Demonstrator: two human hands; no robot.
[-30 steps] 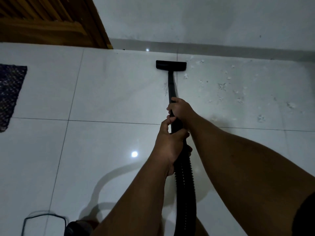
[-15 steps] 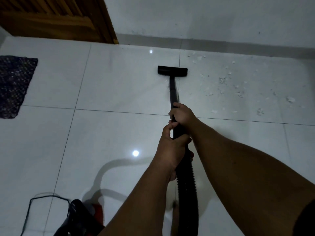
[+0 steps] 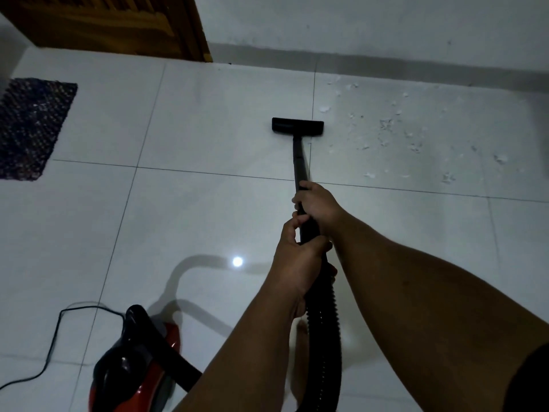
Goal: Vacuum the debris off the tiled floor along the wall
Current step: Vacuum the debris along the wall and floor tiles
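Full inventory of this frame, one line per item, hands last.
nozzle: 1, black, on floor left of debris
wand: 1, black, nozzle to hands
hose: 1, black, ribbed, below hands
vacuum: 1, red and black, bottom left
cord: 1, black, left of vacuum
debris: many bits, white, right tile by wall
mat: 1, dark, left
door: 1, wooden, top left
floor: white tiles
wall: white
left hand: on wand, nearer
right hand: on wand, farther

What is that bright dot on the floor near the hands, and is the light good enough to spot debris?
Head view: the dot is a lamp's glare on glossy tile, not debris. The scene is dim and bluish, with the hose's shadow curving beside it. The white debris right of the nozzle remains visible but faint. Wide-angle bending shows at the edges.
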